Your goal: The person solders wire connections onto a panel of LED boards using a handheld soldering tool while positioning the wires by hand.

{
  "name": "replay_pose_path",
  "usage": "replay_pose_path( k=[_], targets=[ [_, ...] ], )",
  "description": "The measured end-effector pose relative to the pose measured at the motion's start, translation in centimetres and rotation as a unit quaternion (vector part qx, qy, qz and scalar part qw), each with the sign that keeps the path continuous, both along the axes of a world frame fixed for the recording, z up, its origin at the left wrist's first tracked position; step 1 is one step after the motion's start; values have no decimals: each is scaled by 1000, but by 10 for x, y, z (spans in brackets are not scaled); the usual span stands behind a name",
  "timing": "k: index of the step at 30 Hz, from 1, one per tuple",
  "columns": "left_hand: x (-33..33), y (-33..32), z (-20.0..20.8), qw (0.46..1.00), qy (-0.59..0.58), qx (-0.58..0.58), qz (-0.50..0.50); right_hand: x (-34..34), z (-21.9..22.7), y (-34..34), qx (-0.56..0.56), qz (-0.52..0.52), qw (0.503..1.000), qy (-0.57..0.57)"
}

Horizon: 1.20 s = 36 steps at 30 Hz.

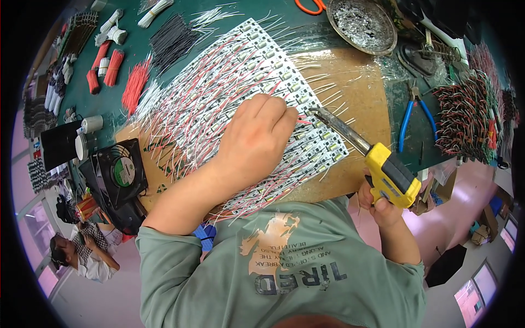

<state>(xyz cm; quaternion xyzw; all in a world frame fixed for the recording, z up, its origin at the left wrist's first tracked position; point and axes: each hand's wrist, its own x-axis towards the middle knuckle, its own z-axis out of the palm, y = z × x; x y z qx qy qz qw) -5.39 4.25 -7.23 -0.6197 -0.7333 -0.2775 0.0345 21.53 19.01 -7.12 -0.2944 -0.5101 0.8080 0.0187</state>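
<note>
A white panel of small circuit boards (324, 141) lies tilted on a brown board, with rows of red and white wires across it. My left hand (257, 134) is closed over the panel, fingertips pinching what looks like a red wire (304, 119) near its right edge; the fingers partly hide the grip. In my right hand (380, 205) is a yellow and black soldering gun (391, 175), held by its handle. The gun's metal tip (314, 111) points left and is at the panel edge, close to my left fingertips. Whether it touches a pad I cannot tell.
Bundles of red wires (136, 85) and black wires (172, 41) lie at the far left. A black fan (121, 172) stands left. Far right are a metal dish (362, 26), blue-handled pliers (407, 123) and heaped wired boards (464, 117). Another person (87, 249) sits at lower left.
</note>
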Motion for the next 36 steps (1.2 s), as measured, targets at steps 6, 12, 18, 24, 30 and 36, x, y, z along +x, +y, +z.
replay_pose_path(
  k=[6,12,18,24,30,36],
  targets=[
    [6,-4,1,999,-28,6,-46,9,1,-3,4,-21,1000,-1],
    [6,-3,0,998,-28,-6,-47,17,-7,1,47,35,998,25],
    [7,-2,0,998,-24,-29,-42,16,-9,1,68,46,996,26],
    [7,-2,2,998,-23,-51,-42,18,-12,3,94,66,993,16],
    [8,-1,3,998,-16,-52,-42,14,-9,0,99,47,994,11],
    [9,-1,3,998,-16,-51,-40,13,-10,-3,79,18,996,34]
  ],
)
